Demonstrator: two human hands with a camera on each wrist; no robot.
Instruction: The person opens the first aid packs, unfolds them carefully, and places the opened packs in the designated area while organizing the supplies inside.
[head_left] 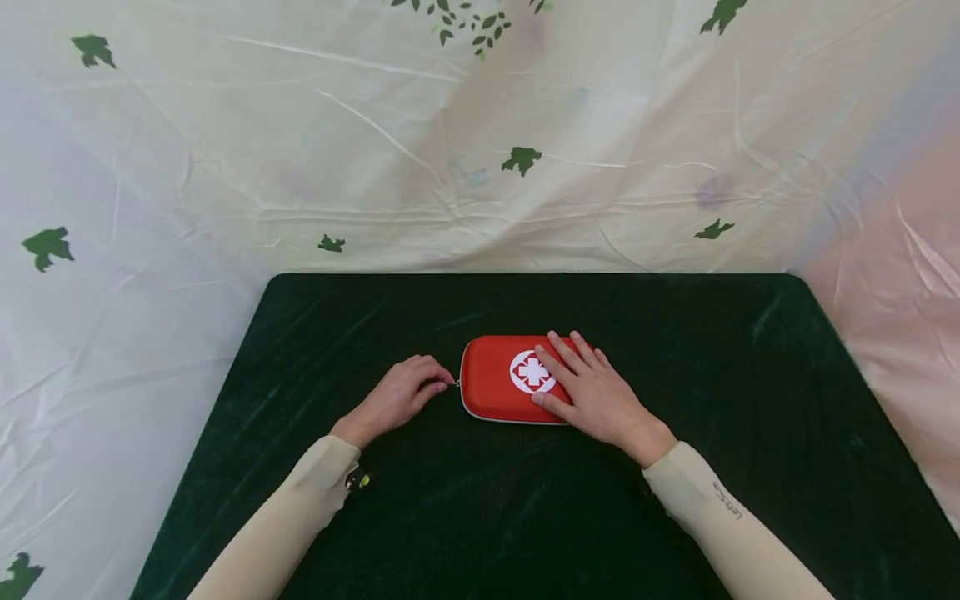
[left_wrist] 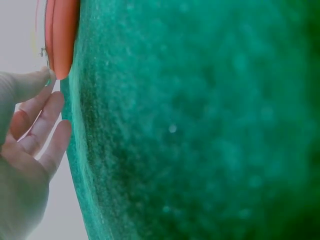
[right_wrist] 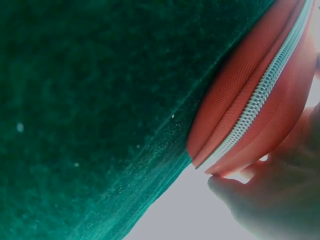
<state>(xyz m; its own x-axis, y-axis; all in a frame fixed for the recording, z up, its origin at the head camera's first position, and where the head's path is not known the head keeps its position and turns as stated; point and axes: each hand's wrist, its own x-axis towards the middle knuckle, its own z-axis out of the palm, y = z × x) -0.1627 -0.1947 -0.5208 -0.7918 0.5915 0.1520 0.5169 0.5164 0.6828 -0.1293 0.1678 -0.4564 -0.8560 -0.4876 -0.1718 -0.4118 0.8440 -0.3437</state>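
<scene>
A red zip case [head_left: 487, 379] with a white cross emblem lies flat in the middle of the dark green cloth. At its left end my left hand [head_left: 401, 390] pinches the small zipper pull [head_left: 456, 383] between thumb and forefinger; the left wrist view shows the other fingers [left_wrist: 50, 120] loosely spread. My right hand [head_left: 600, 396] rests on the case's right half with fingers straight and spread, covering part of the emblem. In the right wrist view the silver zipper [right_wrist: 260, 95] along the near side has its teeth joined.
Green velvety cloth [head_left: 480, 517] covers the table around the case. A pale curtain [head_left: 375, 150] with green leaf and bird shapes hangs behind and at the sides. A dark wrist device [head_left: 356, 481] shows at the left sleeve.
</scene>
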